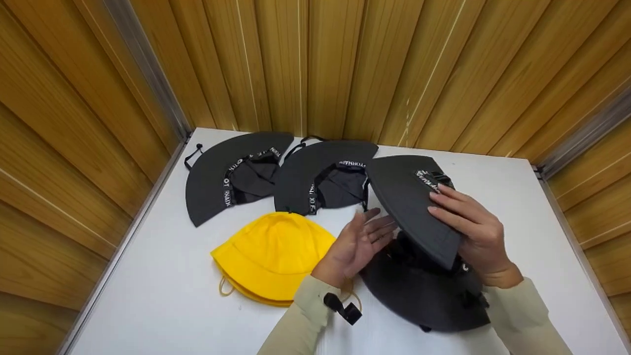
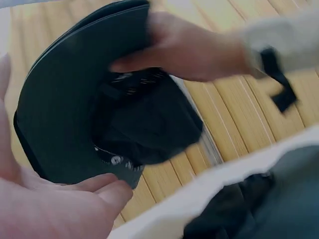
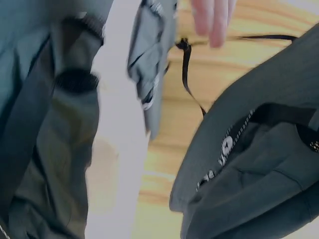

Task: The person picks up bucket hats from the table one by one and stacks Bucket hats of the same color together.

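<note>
My right hand (image 1: 475, 231) grips a dark grey sun hat (image 1: 416, 202) by its wide brim, holding it tilted above the table. In the left wrist view the thumb lies on the brim's underside, and the soft crown (image 2: 149, 119) with its lettered band hangs below. My left hand (image 1: 357, 244) is spread with the palm turned up, its fingers right at the lower edge of that brim. Beneath the held hat, another dark hat (image 1: 424, 296) lies on the table. A yellow bucket hat (image 1: 276, 246) is folded flat beside my left wrist.
Two more dark hats, a left one (image 1: 212, 177) and a middle one (image 1: 300, 167), lie folded along the back of the white table (image 1: 162, 276), cords trailing. Wood-patterned panels (image 1: 335, 69) wall the table at the back and both sides.
</note>
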